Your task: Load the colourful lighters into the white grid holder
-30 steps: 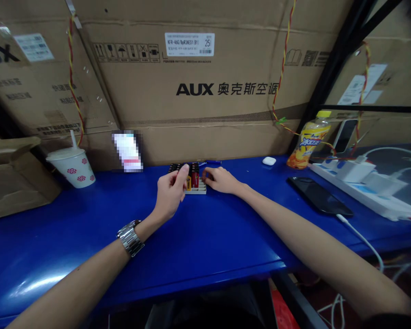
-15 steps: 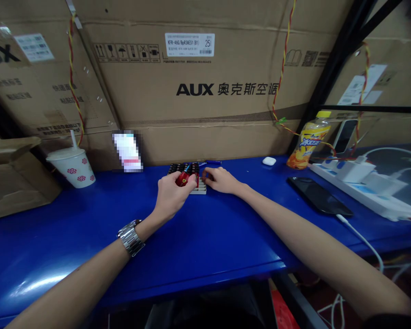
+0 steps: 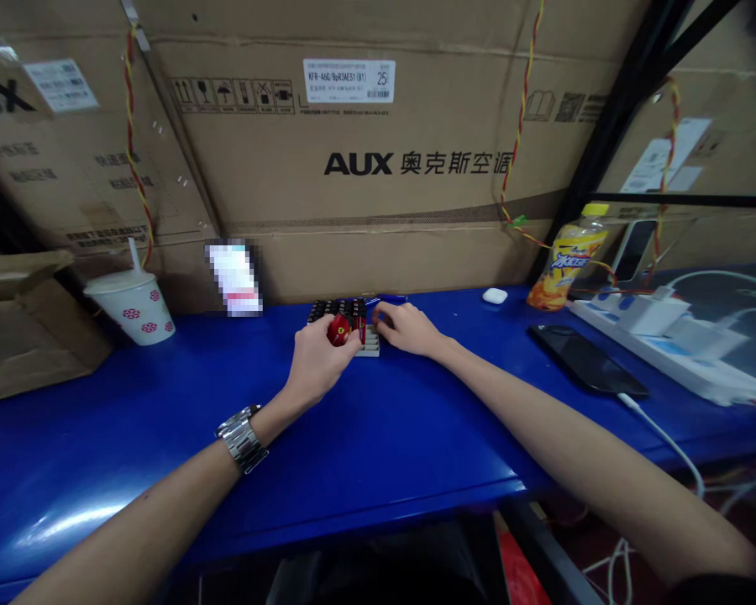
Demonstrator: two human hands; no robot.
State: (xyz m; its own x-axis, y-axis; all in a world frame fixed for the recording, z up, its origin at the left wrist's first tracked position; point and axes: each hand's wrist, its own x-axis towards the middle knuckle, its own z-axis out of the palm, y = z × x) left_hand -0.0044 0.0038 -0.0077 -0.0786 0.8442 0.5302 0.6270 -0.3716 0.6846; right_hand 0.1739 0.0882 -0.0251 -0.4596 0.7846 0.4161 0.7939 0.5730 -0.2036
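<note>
Left hand (image 3: 318, 363) clenched on glossy red cylinder (image 3: 338, 331), long axis hidden by fingers; right hand (image 3: 406, 329) beside pale plastic battery tray (image 3: 370, 348), grasp unclear.

And here's the glossy blue workbench (image 3: 101, 437), carrying a white flower-print paper cup (image 3: 131, 308) at left, a pale grey battery tray (image 3: 370, 344) mid-bench, a white earbud case (image 3: 495, 296), a yellow-orange plastic drink bottle (image 3: 568, 267), a black smartphone (image 3: 583, 360), and a white power strip (image 3: 668, 351)!

held battery (image 3: 338, 330): red | tray (image 3: 370, 348): pale grey | cup (image 3: 132, 309): white, red flowers | bench (image 3: 101, 437): blue
</note>
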